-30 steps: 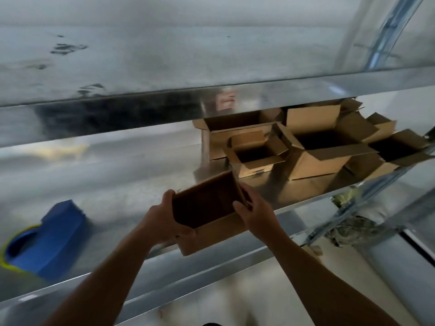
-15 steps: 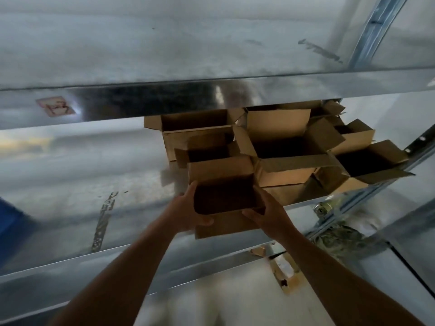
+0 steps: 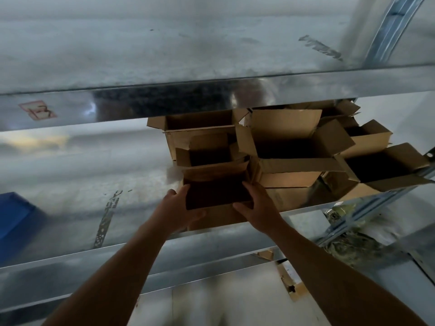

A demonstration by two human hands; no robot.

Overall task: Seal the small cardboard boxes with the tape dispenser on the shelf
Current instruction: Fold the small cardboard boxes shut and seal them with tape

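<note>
A: Hands?
B: I'm seeing both grasping. The left hand [image 3: 175, 211] is gripping the left wall of the small open box [image 3: 216, 194], and the right hand [image 3: 257, 211] is gripping its right wall.
A: Box location?
B: It's sitting at the front edge of the metal shelf [image 3: 117, 175], flaps up, just in front of the pile of open boxes [image 3: 294, 147].
A: Dispenser?
B: The blue tape dispenser [image 3: 11, 215] is lying far left on the same shelf, cut off by the frame and well apart from the hands.

There's one view only: the head camera is looking forward and slightly down, sitting close to the near edge of the metal shelf [image 3: 70, 175], with both forearms [image 3: 131, 267] reaching away from it toward the cardboard boxes [image 3: 282, 123] at far right.
</note>
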